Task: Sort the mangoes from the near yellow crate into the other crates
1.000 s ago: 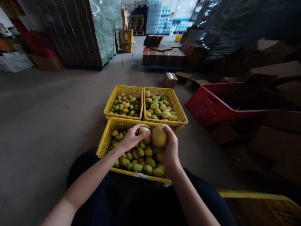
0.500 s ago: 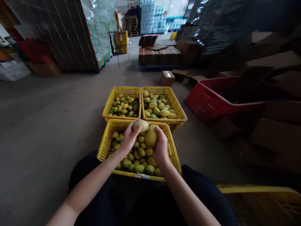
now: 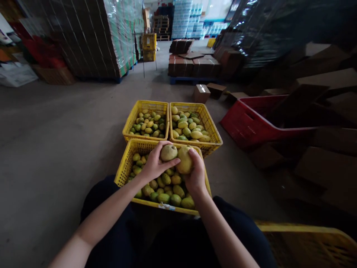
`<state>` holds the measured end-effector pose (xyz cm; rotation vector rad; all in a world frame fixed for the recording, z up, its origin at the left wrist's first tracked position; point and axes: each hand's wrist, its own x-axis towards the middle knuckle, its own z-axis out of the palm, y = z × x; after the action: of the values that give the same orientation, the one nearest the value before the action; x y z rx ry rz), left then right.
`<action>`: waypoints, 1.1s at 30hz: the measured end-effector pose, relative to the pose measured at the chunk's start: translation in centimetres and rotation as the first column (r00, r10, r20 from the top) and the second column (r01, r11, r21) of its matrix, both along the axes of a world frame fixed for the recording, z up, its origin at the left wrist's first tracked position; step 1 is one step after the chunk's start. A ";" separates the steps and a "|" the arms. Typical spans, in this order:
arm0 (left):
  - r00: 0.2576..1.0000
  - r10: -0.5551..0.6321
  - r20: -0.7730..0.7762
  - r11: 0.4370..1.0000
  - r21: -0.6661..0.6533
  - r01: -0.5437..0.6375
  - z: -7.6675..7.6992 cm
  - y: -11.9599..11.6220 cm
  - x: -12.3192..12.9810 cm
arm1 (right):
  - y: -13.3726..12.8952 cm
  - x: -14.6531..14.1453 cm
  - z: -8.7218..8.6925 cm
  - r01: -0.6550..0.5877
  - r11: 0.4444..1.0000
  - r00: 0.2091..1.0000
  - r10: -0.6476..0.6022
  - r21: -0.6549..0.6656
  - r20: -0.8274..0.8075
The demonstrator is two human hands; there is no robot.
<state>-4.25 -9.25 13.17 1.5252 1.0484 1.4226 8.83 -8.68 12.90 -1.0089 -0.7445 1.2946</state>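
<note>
— Grip?
— My left hand curls around a pale fruit, centre of frame; my right hand clasps a yellow fruit close beside it.
— Beyond that?
— Yellow crate, lower centre, beneath both; red crate, right of frame.

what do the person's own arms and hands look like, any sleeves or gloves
Neither the left hand nor the right hand wears a glove. The left forearm and right forearm are bare and slender, narrowing towards the wrists. No sleeve, watch or bracelet shows.
</note>
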 end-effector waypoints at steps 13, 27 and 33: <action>0.991 -0.094 -0.093 0.996 -0.021 0.092 -0.3 0.1 -0.5 | 0.1 0.0 -0.3 0.021 1.000 0.999 -0.021 0.001 -0.035; 0.896 0.082 -0.436 0.882 0.450 0.138 0.1 0.4 -1.2 | 0.1 0.3 -0.3 0.045 0.991 0.983 -0.066 0.127 0.169; 0.922 0.149 -0.357 0.840 0.538 0.073 -0.1 0.6 -1.4 | -0.2 0.9 0.2 -0.008 0.936 0.909 -0.139 0.351 0.392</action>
<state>-5.66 -8.65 13.08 2.2863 0.9385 1.5690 9.77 -8.83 13.05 -1.0162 -1.2059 0.8521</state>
